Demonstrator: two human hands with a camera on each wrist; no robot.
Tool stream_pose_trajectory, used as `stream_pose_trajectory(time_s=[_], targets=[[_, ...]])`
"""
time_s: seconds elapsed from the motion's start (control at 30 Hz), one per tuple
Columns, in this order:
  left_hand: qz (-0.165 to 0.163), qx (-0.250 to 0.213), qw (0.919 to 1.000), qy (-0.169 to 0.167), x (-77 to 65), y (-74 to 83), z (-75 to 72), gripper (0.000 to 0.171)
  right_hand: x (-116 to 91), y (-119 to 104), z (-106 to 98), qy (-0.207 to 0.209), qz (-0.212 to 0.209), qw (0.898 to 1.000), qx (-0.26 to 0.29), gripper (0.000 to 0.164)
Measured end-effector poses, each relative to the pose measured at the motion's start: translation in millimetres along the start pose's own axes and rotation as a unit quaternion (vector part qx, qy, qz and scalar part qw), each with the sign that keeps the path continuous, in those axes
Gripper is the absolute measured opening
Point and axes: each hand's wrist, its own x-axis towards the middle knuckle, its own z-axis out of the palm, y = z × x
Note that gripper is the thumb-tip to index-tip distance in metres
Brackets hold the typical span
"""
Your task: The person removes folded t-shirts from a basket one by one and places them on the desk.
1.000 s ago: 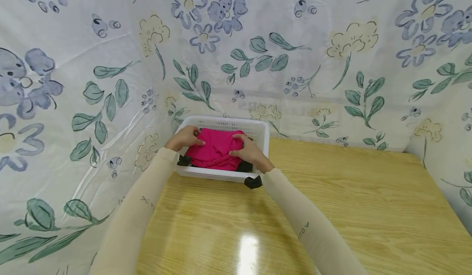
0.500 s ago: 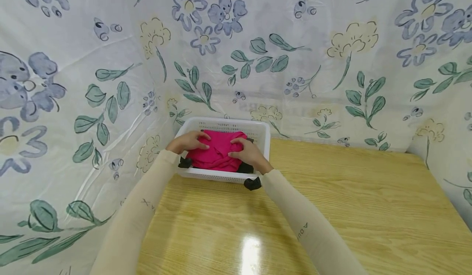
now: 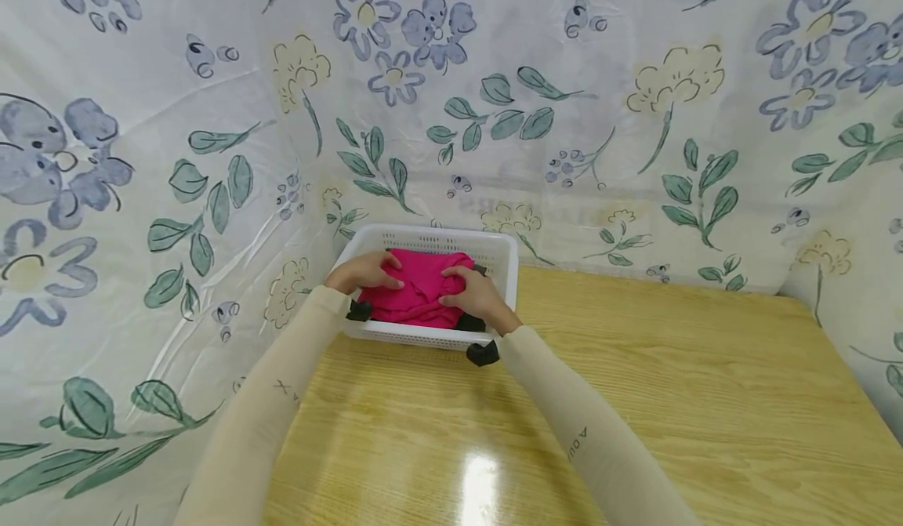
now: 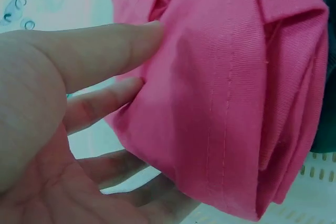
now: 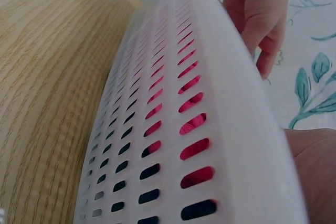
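Observation:
A bright pink folded garment (image 3: 419, 279) lies in a white plastic basket (image 3: 409, 335), its stitched hem facing up in the left wrist view. My left hand (image 3: 365, 270) reaches over the garment's left side. In the left wrist view, the left hand's thumb and index fingertip meet the pink cloth (image 4: 210, 103), while its other fingertips are partly hidden behind the hem. At the garment's right side is my right hand (image 3: 476, 292), thumb and fingers apart with bunched cloth between them. The right wrist camera shows mostly the basket's slotted wall (image 5: 157, 108), hiding the right hand's fingertips.
Dark cloth (image 3: 471, 322) lies under the pink garment in the basket. The basket stands on a wooden table (image 3: 635, 369), close to the floral sheet (image 3: 600, 134) hung behind and to the left. Black wrist straps (image 3: 483, 353) are near the basket's front rim.
My left hand has shifted slightly right, farther over the garment, and its fingers have spread. The right hand has stayed almost in place, and the garment lies nearly as before.

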Motion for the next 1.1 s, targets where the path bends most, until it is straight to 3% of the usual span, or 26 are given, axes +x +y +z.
stream_pose_trajectory(time_s=[0.27,0.53,0.77,1.1], targets=[[0.005,-0.033,0.9994,-0.003,-0.9,-8.6,-1.1,0.041,-0.4,1.1,1.6,0.004,-0.007,1.000,0.018,0.051],[0.010,-0.069,0.9966,0.044,-3.3,-12.2,0.3,0.040,-2.8,3.1,-0.6,0.043,-0.015,0.999,0.028,0.045],[0.023,-0.078,0.9940,0.073,-8.1,-9.5,-2.5,0.042,-3.7,1.6,-8.4,0.063,-0.032,0.997,0.044,0.043],[0.035,-0.102,0.9910,0.080,-12.9,-3.7,-5.8,0.040,-10.6,-3.2,-23.7,0.057,-0.039,0.996,0.058,0.044]])
